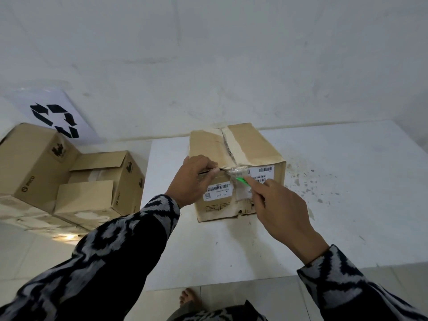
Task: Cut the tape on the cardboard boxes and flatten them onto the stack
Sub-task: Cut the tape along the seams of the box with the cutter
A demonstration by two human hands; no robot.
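White table [347, 205]: one box [245, 147]; floor: two boxes [69, 172].

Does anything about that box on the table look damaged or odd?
Yes. The box is worn: brown paper is torn away along the top seam, and its lower front edge is scuffed. Crumpled clear tape bunches at the front edge, where the right hand holds a green cutter. Brown specks dirty the white table beside it.

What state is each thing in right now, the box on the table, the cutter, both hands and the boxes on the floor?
Box on the table: upright, top flaps closed, tape at the near edge partly torn.
Green cutter: tip at the tape.
Left hand: grips the flap edge.
Right hand: holds the cutter.
Floor boxes: opened, flaps loose.
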